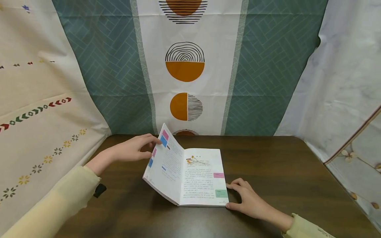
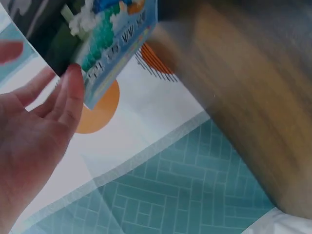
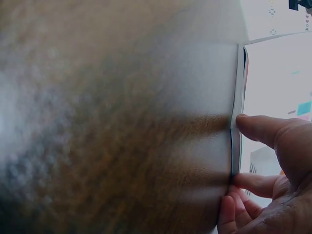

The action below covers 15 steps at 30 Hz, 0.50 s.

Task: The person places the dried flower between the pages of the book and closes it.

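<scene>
An open paperback book lies on the table, printed text on both visible pages. Its left half is lifted and tilted up from the spine, while the right half is flat. My left hand grips the outer edge of that raised half, fingers near its top and thumb lower down. The left wrist view shows a colourful cover at the fingertips. My right hand holds the right edge near the lower corner; the right wrist view has thumb and index finger at the book's edge.
A dark wooden table carries the book. Behind it hangs a green and white patterned cloth. Patterned light cloths hang at the left and right. A black band shows by the left sleeve.
</scene>
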Available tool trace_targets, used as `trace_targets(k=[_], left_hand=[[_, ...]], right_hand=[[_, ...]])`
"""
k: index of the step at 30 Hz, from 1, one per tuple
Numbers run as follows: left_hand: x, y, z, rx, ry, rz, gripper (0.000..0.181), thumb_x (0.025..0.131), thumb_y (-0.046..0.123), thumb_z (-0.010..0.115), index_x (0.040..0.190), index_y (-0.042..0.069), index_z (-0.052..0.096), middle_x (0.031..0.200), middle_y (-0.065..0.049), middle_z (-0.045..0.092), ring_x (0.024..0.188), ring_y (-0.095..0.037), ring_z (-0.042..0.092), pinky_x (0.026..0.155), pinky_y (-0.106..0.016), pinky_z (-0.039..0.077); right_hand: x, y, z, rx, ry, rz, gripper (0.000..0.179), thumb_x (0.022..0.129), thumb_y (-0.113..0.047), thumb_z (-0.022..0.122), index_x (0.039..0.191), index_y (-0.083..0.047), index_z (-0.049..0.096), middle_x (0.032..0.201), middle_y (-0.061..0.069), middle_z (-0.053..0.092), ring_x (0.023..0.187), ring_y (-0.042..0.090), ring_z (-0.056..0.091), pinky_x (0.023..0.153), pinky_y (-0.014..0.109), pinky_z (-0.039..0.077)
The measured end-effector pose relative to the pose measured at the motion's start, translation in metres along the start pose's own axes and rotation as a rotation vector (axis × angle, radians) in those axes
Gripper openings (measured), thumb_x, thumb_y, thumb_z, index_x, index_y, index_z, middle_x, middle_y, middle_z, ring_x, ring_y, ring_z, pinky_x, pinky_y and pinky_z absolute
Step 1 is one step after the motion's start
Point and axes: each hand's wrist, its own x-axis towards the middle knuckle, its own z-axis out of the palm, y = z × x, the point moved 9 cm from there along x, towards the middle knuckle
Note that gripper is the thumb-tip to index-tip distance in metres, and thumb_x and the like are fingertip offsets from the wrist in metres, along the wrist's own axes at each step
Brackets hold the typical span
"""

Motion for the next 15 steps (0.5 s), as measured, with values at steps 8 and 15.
trace_targets(k=[8,15], left_hand=[[0.02,0.013,-0.006,0.021,-0.001,0.11,0.03,0.091,0.007,0.068,0.121,0.01,0.064,0.117,-0.003,0.064,0.098,-0.017,0.061,0.09,-0.035,0.056],[0.042,0.03,-0.009,0.056,0.021,0.22,0.021,0.091,0.003,0.067,0.11,0.012,0.067,0.107,-0.001,0.064,0.091,-0.013,0.059,0.085,-0.03,0.056]], right_hand=[[0.001,0.001,-0.001,0.014,-0.016,-0.004,0.068,0.079,-0.04,0.081,0.133,-0.004,0.06,0.122,0.0,0.052,0.116,0.022,0.046,0.091,0.042,0.046],[0.002,0.002,-0.003,0.014,-0.014,-0.007,0.068,0.079,-0.04,0.081,0.133,-0.003,0.06,0.122,-0.001,0.052,0.117,0.023,0.046,0.091,0.043,0.046]])
